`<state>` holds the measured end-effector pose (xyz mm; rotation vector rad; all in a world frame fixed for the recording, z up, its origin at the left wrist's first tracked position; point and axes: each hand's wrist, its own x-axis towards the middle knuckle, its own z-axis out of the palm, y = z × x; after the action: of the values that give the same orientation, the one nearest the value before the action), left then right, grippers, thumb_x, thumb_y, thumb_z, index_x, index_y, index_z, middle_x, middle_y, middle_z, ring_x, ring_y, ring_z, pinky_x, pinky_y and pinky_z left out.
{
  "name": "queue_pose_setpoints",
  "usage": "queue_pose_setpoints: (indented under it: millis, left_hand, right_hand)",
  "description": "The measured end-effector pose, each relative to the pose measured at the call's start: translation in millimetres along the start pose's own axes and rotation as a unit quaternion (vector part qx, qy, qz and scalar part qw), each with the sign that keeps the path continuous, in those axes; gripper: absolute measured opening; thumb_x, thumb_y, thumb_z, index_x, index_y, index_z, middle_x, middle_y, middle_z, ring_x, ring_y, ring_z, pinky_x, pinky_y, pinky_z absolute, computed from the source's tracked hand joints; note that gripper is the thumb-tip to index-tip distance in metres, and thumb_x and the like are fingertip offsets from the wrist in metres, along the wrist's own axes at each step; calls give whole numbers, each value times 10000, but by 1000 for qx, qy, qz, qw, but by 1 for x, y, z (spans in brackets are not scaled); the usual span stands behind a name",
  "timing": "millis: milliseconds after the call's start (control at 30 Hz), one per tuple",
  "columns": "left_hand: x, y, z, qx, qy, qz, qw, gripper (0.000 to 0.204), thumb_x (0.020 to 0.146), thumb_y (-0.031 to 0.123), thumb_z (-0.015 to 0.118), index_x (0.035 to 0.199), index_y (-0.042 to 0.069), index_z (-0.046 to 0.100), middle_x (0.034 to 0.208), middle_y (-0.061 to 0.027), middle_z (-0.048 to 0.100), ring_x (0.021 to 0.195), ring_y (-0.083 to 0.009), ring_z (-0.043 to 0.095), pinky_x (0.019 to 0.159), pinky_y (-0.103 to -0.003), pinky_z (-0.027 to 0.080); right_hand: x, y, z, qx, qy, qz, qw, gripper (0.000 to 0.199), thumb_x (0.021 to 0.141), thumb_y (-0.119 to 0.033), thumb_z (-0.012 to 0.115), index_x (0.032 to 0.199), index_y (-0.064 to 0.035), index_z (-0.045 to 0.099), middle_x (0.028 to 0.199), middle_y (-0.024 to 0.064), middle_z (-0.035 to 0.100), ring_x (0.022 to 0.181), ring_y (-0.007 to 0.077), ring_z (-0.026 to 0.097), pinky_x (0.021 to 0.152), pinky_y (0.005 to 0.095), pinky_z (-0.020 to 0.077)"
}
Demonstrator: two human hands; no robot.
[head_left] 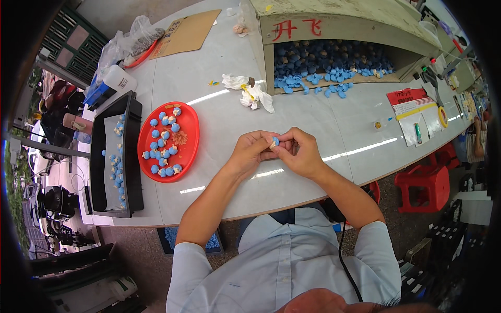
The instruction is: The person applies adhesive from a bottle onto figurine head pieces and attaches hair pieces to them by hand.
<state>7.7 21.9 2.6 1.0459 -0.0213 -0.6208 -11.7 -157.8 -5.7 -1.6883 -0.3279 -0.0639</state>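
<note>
Over the near middle of the table, my left hand (248, 151) and my right hand (302, 152) meet fingertip to fingertip. Between them they pinch a small blue and cream plastic piece (274, 141), partly covered by the fingers. To my left stands a round red plate (193, 136) with several blue balls (155, 134) on it, some with cream parts attached. Beyond it lies a long black tray (135, 156), lined with a pale sheet and holding similar blue and cream pieces (116, 169).
A greenish box (344, 28) with an open front holds a heap of blue shell pieces (313, 62), some spilling out. Crumpled tissue (255, 99) lies ahead. A red and white paper packet (409, 104), scissors (443, 117) and cardboard (188, 32) are farther off. A red stool (430, 185) stands to the right.
</note>
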Motion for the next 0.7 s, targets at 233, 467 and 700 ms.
queue_pose_setpoints:
  millis: [233,467,700]
  left_hand:
    - [2,4,1,-54,-30,-26,998,303,962,195,563,1127,-56,605,1069,-161,671,987,-195,668,879,-299,552]
    - [3,3,-9,-81,-37,-38,995,323,984,207,542,1175,-50,582,1102,-141,657,997,-197,665,866,-292,555]
    - [4,-1,-6,7,20,-25,999,349,981,259,564,1146,-48,589,1074,-141,664,955,-204,677,817,-274,570]
  right_hand:
    - [3,0,-1,-6,11,-34,999,175,820,-49,737,899,-7,587,730,-1,614,634,17,518,542,182,429]
    - [5,2,-7,84,-2,46,995,147,848,-52,699,930,-1,587,807,4,606,703,25,524,611,175,431]
    - [13,-3,-14,178,-24,167,970,106,904,-131,640,927,-34,603,795,-4,589,670,38,504,586,203,423]
